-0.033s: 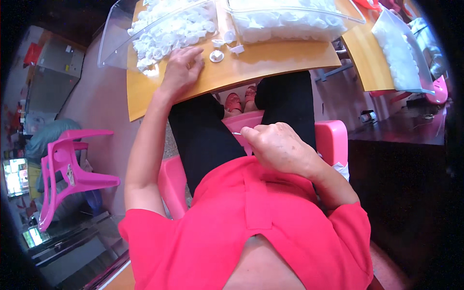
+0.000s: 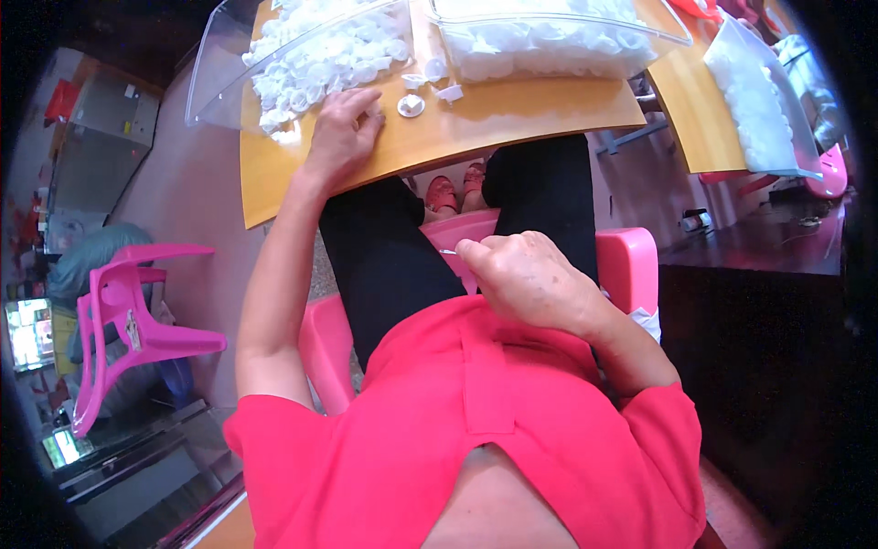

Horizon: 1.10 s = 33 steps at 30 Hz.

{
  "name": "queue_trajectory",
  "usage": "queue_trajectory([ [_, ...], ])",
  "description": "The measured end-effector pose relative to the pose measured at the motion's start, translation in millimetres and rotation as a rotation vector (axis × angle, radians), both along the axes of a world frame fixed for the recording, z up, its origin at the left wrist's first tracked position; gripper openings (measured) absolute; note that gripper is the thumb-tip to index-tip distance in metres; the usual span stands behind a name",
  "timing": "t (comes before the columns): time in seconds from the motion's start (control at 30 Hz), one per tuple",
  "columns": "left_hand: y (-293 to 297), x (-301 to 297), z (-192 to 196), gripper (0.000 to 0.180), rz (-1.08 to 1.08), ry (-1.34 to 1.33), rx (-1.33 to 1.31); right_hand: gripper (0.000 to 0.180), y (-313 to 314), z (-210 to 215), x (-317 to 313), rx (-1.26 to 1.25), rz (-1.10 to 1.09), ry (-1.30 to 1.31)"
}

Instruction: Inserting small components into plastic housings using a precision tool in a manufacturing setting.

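Observation:
My left hand (image 2: 344, 135) rests on the front edge of the wooden table (image 2: 530, 114), fingers loosely bent and a gap by the thumb. I see nothing held in it. Just beyond its fingers lies a pile of small white plastic caps (image 2: 334, 69). A round white piece (image 2: 411, 106) sits on the wood to its right, near a few loose white parts (image 2: 448, 93). Over my lap, my right hand (image 2: 530, 279) is closed around a thin, pale pointed tool (image 2: 447, 252); only its tip shows.
A clear plastic bin (image 2: 215, 69) surrounds the caps at left. Another clear bin (image 2: 558, 55), full of translucent white pieces, stands at right. A bag of white pieces (image 2: 759, 105) lies on a second table. Pink chair arms (image 2: 626, 270) flank me; another pink chair (image 2: 137, 320) stands left.

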<state>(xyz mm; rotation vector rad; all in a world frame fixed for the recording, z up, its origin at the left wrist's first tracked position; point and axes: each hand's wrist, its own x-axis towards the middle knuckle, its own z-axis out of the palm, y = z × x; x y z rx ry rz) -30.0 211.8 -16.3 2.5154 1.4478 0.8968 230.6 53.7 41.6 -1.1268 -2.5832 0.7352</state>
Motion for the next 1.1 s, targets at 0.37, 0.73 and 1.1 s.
queue_trajectory([
  [0.37, -151.0, 43.4, 22.9, 0.039, -0.256, -1.134, -0.678, 0.017, -5.6, -1.5, -12.6, -0.121, -0.252, 0.568],
  [0.73, -201.2, 50.6, 20.7, 0.036, -0.313, -1.270, -0.715, 0.014, -19.9, 7.2, -22.8, -0.563, -0.347, 0.735],
  [1.1, -202.7, 38.3, 13.1, 0.035, -0.314, -1.475, -1.035, 0.017, -21.4, -0.7, -25.5, -0.575, -0.274, 0.752],
])
